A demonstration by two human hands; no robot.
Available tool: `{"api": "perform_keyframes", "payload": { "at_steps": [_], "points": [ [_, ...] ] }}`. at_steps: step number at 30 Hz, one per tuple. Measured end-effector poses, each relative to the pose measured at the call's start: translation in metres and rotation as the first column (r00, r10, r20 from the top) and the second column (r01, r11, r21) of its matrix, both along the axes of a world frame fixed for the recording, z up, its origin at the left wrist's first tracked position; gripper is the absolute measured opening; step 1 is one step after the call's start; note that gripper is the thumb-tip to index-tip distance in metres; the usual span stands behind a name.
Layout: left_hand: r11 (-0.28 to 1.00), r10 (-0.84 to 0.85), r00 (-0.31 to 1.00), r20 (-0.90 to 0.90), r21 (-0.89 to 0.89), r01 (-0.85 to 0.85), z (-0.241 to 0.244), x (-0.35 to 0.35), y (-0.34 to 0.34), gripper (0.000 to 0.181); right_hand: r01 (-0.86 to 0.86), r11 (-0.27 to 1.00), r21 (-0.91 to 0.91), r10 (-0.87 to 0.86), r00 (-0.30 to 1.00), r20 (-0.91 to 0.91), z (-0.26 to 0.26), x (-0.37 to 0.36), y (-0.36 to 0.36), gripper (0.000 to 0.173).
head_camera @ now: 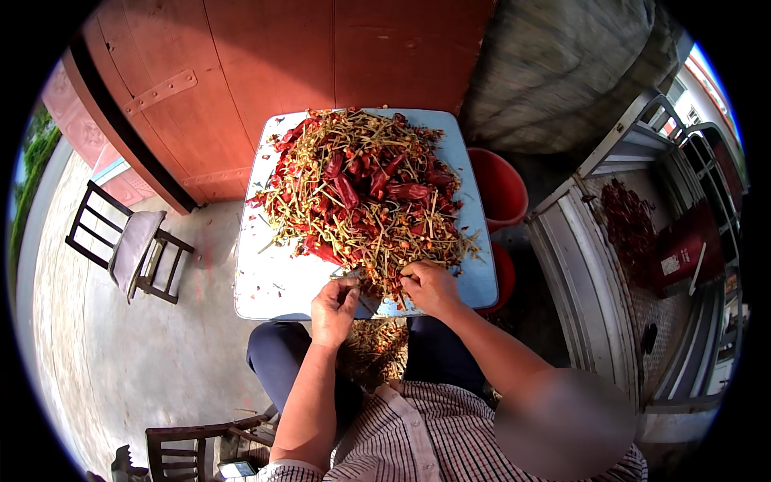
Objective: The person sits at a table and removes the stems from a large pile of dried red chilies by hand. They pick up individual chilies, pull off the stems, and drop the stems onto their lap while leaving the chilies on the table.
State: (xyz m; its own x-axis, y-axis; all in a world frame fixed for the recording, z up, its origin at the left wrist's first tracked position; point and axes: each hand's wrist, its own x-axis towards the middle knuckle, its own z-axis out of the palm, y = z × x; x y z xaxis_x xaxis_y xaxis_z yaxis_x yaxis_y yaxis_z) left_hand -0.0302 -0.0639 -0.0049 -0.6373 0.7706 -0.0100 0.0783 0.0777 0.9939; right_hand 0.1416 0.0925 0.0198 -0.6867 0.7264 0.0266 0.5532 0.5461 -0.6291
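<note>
A heap of dried red chili peppers [346,191] and pale loose stems [391,252] covers much of a light-blue tabletop [277,283]. At the heap's near edge, my left hand [334,308] is over the front of the table, thumb and fingers drawn together. My right hand [430,288] is a little further right, its curled fingertips touching the stems. Anything pinched in either hand is too small or hidden to make out. Whole peppers lie mostly in the middle of the heap, with stems and broken bits around them.
Red buckets [497,190] stand against the table's right side. A wooden chair [135,247] with a cushion is at left. More stems [376,346] lie below, between my knees. At right, a metal cart bed [662,325] carries more red chilies [626,214]. A red wooden door [271,54] rises behind the table.
</note>
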Motion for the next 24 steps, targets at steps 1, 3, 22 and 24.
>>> {"api": "perform_keyframes", "payload": {
  "at_steps": [1, 3, 22, 24],
  "points": [
    [1.0, -0.001, 1.0, -0.001, -0.004, 0.001, 0.0, 0.0, -0.001, 0.011, 0.005, 1.0, -0.02, -0.005, 1.0, -0.026, -0.001, 0.0, 0.001, 0.018],
    [1.0, -0.005, 1.0, 0.0, -0.008, 0.005, 0.0, 0.0, -0.001, 0.011, -0.001, 0.999, -0.046, -0.002, 0.997, -0.082, -0.005, 0.001, 0.004, 0.017],
    [0.993, -0.097, 0.994, 0.047, 0.077, 0.093, 0.015, 0.007, 0.001, 0.018, -0.191, 0.595, -0.781, -0.196, 0.907, -0.372, 0.039, 0.006, -0.012, 0.013],
    [0.983, -0.164, 0.979, -0.122, 0.063, 0.172, 0.037, 0.007, 0.0, 0.021, -0.221, 0.616, -0.756, -0.145, 0.912, -0.384, 0.041, 0.001, -0.017, 0.014]
  ]
}}
